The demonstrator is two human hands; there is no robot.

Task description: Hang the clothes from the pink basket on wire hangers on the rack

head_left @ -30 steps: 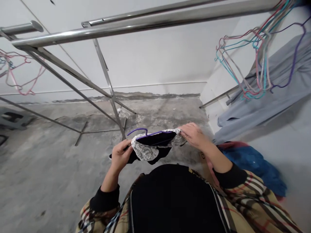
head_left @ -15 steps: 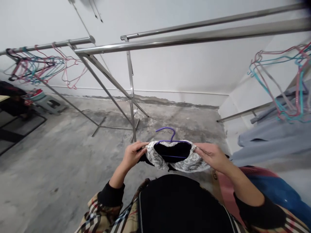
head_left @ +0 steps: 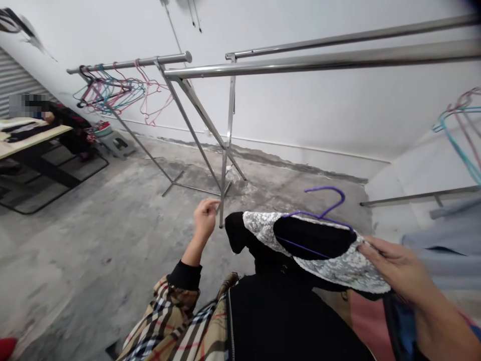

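A black garment [head_left: 268, 258] with a white, textured, shiny-looking collar [head_left: 340, 268] hangs on a purple hanger [head_left: 326, 203]. The hanger's hook sticks up above the neck opening, and its lower bar shows inside. My right hand [head_left: 398, 263] grips the collar at its right end, thumb on top. Apart from the cloth, my left hand [head_left: 206, 216] is raised to the left of the black sleeve end, its fingers curled together and nothing visible in them. The garment tilts down to the right, and its lower part is hidden against my body.
A metal clothes rack [head_left: 285, 66] crosses in front of me. Pink, blue and black hangers [head_left: 120, 93] hang on another rail at left. More hangers [head_left: 456, 130] and grey-blue clothes [head_left: 443, 245] are at right. A table [head_left: 41, 136] with cloth stands far left.
My left hand has let go of the collar and sits apart from the garment. My right hand has carried the garment and hanger to the right, tilting them. The view has turned left.
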